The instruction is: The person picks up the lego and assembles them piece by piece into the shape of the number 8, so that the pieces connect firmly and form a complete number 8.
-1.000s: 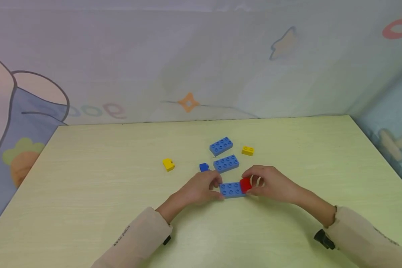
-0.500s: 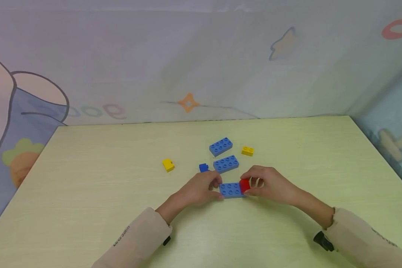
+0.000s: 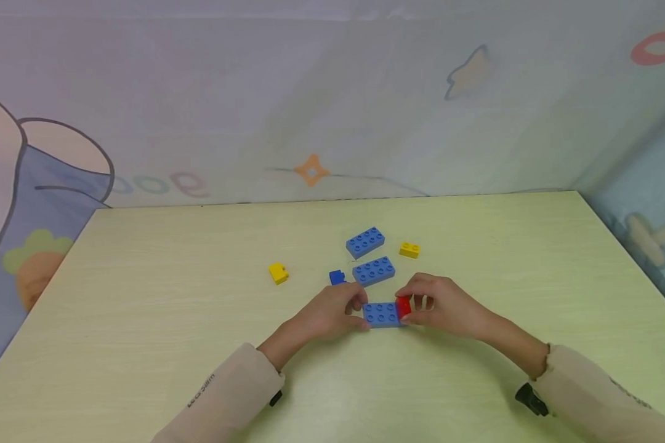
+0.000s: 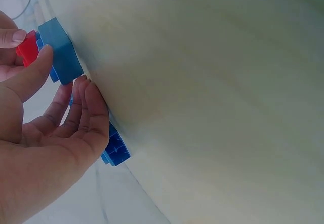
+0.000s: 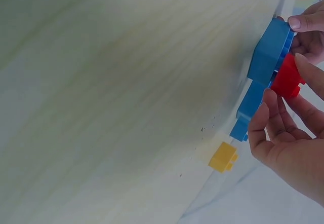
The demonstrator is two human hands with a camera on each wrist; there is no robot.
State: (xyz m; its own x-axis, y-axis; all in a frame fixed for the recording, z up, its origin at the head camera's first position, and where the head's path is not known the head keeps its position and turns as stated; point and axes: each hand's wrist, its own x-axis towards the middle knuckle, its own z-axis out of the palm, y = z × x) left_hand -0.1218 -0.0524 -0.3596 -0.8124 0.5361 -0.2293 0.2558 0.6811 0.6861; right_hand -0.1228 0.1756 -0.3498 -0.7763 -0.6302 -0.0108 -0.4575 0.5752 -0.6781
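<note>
A light blue building brick (image 3: 380,314) lies lengthwise near the middle of the table. My left hand (image 3: 328,312) grips its left end between thumb and fingers. At the other end, my right hand (image 3: 443,306) pinches a small red brick (image 3: 403,307), which sits over the blue brick's right-end studs. In the right wrist view, the red brick (image 5: 287,77) tilts slightly against the studs of the blue brick (image 5: 268,51); whether it is pressed fully down I cannot tell. Just behind my left fingers, a dark blue brick (image 3: 337,277) is partly hidden.
Two more light blue bricks, one nearer (image 3: 374,271) and one farther (image 3: 365,242), lie behind the hands. One yellow brick (image 3: 409,249) is at the back right, and another yellow brick (image 3: 279,272) lies to the left. A printed cloth (image 3: 332,98) hangs behind the table (image 3: 144,307).
The red brick has shifted slightly left with my right hand and turned more upright over the blue brick's end. My left hand has stayed on the blue brick.
</note>
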